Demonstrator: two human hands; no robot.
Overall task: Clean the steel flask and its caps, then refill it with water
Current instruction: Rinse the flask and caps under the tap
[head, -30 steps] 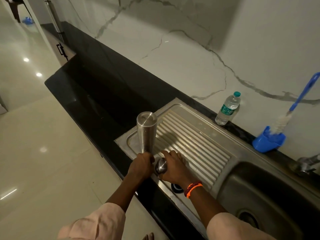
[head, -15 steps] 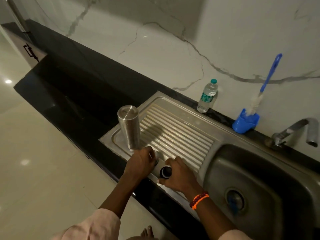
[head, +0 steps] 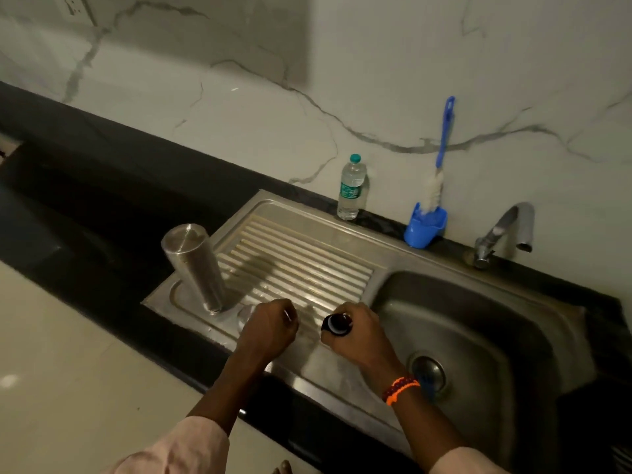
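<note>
Steel drainboard [head: 307,268] set into black counter [head: 102,206], marble wall behind. Steel flask [head: 195,265] inverted at 9 o'clock on drainboard. Left hand [head: 270,328] at 6 o'clock, fingers curled, contents not discernible. Right hand [head: 355,331] at 5 o'clock, gripping dark cap [head: 337,324]. Blue brush [head: 439,159] at 1 o'clock.

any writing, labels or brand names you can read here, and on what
None can be read.
Water bottle: its green and white label carries print, too small and blurred to read.
Steel flask: no marking shows.
Cap in the right hand: no marking shows.
Blue brush and its holder: no marking shows.
</note>
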